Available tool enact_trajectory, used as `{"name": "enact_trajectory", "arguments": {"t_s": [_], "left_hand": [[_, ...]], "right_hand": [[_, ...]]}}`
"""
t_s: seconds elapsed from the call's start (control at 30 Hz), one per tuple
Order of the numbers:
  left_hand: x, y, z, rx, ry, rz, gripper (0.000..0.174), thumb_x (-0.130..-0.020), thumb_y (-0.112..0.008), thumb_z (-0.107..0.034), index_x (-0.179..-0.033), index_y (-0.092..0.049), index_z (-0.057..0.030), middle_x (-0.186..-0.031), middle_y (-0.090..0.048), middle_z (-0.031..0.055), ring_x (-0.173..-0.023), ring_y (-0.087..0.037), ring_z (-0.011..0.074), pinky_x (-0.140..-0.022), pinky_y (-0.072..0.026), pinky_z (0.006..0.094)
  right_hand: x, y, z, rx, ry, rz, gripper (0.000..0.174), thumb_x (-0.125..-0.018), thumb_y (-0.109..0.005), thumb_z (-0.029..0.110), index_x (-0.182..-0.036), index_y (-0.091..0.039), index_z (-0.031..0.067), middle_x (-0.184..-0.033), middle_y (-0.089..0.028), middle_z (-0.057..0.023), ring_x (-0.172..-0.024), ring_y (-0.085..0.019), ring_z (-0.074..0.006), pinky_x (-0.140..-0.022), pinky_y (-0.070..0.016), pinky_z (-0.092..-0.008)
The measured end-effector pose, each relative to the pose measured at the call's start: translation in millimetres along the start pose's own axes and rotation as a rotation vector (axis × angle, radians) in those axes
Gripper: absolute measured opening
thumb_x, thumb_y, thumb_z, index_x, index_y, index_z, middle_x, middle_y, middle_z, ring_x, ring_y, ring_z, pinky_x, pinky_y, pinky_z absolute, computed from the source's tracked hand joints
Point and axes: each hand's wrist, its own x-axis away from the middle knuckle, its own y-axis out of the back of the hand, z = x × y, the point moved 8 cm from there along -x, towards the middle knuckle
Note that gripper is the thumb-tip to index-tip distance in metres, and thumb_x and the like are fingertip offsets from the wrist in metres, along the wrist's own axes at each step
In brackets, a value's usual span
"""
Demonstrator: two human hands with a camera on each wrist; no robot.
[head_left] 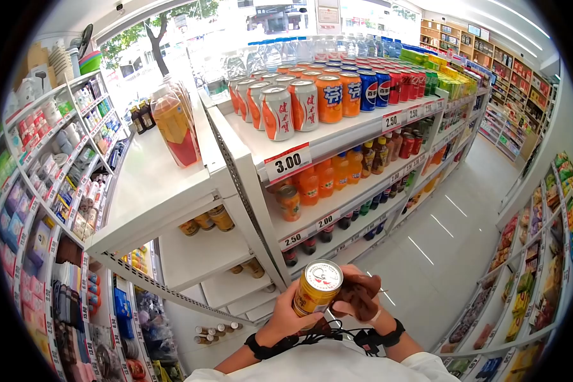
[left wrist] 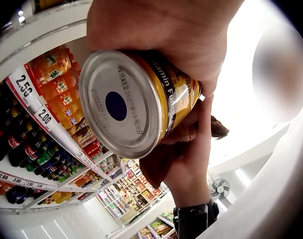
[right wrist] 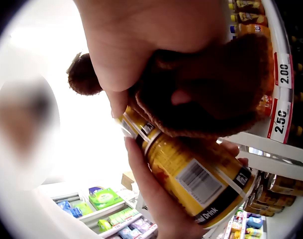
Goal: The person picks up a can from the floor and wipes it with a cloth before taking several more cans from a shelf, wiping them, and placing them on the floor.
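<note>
My left hand [head_left: 285, 319] grips a gold drink can [head_left: 312, 298] upright in front of my body, fingers wrapped round its side. The can's flat metal end [left wrist: 116, 104], with a printed date and a dark round spot, shows in the left wrist view. A brown cloth [head_left: 361, 297] is bunched in my right hand [head_left: 379, 321], close against the can's side. In the right wrist view the cloth [right wrist: 211, 89] overlaps part of the can [right wrist: 191, 174], whose barcode faces the camera. Most of my right fingers are hidden by the cloth.
Ahead stands a white shelf [head_left: 267, 143] with soda cans [head_left: 331, 99] on top and bottles below. Left of it is a lower rack [head_left: 204, 254] holding some gold cans [head_left: 219, 218]. Several cans [head_left: 216, 331] stand on the floor. An aisle [head_left: 426, 235] runs to the right, beside snack shelves.
</note>
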Motion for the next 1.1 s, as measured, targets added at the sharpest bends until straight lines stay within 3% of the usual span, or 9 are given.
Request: {"name": "enact_trajectory", "arguments": {"t_s": [0.03,0.1,0.23,0.3,0.33,0.47,0.63,0.83,1.1], "left_hand": [[-1.4,1.3,-2.9,0.002,0.000,0.002,0.082,-0.071,-0.087,-0.032,-0.135,-0.047,0.0003,-0.118,-0.065,0.0134,-0.108,-0.063,0.0201,-0.095,-0.0479,0.0343],[-5.7,1.7,-13.6,-0.092,-0.030,0.020,0.081,-0.071,-0.087,-0.031,-0.134,-0.048,-0.0001,-0.115,-0.066,0.0151,-0.104,-0.065,0.0210,-0.092,-0.0502,0.0341],[-13.6,-0.7,-28.6,-0.271,-0.122,0.044,0.077,-0.069,-0.087,-0.033,-0.130,-0.052,-0.0015,-0.108,-0.068,0.0153,-0.094,-0.069,0.0237,-0.085,-0.0537,0.0331],[-17.2,-8.3,-40.9,-0.378,-0.185,0.075,0.072,-0.068,-0.087,-0.035,-0.124,-0.056,-0.0035,-0.099,-0.068,0.0142,-0.084,-0.070,0.0272,-0.077,-0.0556,0.0333],[-19.0,-9.9,-43.0,-0.382,-0.185,0.068,0.068,-0.067,-0.087,-0.037,-0.120,-0.058,-0.0054,-0.097,-0.068,0.0132,-0.081,-0.069,0.0286,-0.074,-0.0555,0.0340],[-18.3,-9.8,-34.4,-0.431,-0.174,0.057,0.067,-0.067,-0.086,-0.038,-0.119,-0.059,-0.0054,-0.095,-0.069,0.0130,-0.078,-0.069,0.0292,-0.072,-0.0557,0.0348],[-15.7,-7.7,-24.8,-0.575,-0.144,0.062,0.064,-0.068,-0.085,-0.039,-0.117,-0.060,-0.0063,-0.088,-0.069,0.0114,-0.073,-0.069,0.0291,-0.066,-0.0558,0.0352],[-14.4,-8.3,-28.0,-0.570,-0.121,0.024,0.063,-0.068,-0.085,-0.039,-0.116,-0.061,-0.0068,-0.087,-0.069,0.0116,-0.072,-0.069,0.0279,-0.064,-0.0553,0.0334],[-8.8,-13.8,-34.1,-0.657,-0.144,0.008,0.066,-0.064,-0.089,-0.035,-0.115,-0.060,-0.0035,-0.088,-0.068,0.0152,-0.075,-0.068,0.0301,-0.068,-0.0553,0.0344]], "right_hand": [[-1.7,4.8,9.5,0.003,0.000,-0.001,0.049,-0.081,-0.076,0.012,-0.122,-0.055,-0.0051,-0.116,-0.063,-0.0188,-0.097,-0.063,-0.0223,-0.081,-0.0507,-0.0308],[17.0,28.3,-18.5,-0.229,-0.752,-0.229,0.044,-0.085,-0.071,0.010,-0.124,-0.053,-0.0025,-0.108,-0.063,-0.0132,-0.090,-0.062,-0.0178,-0.077,-0.0498,-0.0302],[20.1,44.4,-27.0,-0.491,-0.897,-0.309,0.036,-0.085,-0.063,0.002,-0.121,-0.054,0.0021,-0.104,-0.061,-0.0094,-0.090,-0.061,-0.0152,-0.074,-0.0493,-0.0285],[-51.0,27.1,24.5,0.359,0.144,0.173,0.027,-0.084,-0.064,0.002,-0.111,-0.060,0.0039,-0.106,-0.061,-0.0109,-0.091,-0.062,-0.0180,-0.078,-0.0500,-0.0304],[-26.3,28.6,1.1,0.038,-0.443,-0.056,0.019,-0.081,-0.066,-0.002,-0.099,-0.067,0.0039,-0.103,-0.060,-0.0106,-0.091,-0.062,-0.0193,-0.080,-0.0495,-0.0297],[-37.4,25.8,4.1,0.341,-0.286,0.119,0.022,-0.078,-0.066,-0.009,-0.098,-0.069,0.0001,-0.096,-0.060,-0.0075,-0.092,-0.061,-0.0178,-0.079,-0.0497,-0.0286],[2.1,17.9,-31.4,-0.300,-0.925,0.055,0.023,-0.085,-0.062,-0.008,-0.107,-0.059,-0.0007,-0.104,-0.066,-0.0084,-0.089,-0.061,-0.0114,-0.079,-0.0492,-0.0247],[-16.0,16.3,-19.6,-0.438,-0.898,0.224,0.023,-0.085,-0.061,-0.007,-0.107,-0.059,0.0001,-0.103,-0.066,-0.0082,-0.074,-0.064,-0.0101,-0.063,-0.0523,-0.0228],[-32.2,32.0,0.0,-0.040,-0.892,0.613,0.021,-0.080,-0.069,0.002,-0.100,-0.070,0.0090,-0.092,-0.065,-0.0059,-0.086,-0.065,-0.0180,-0.073,-0.0516,-0.0309]]}}
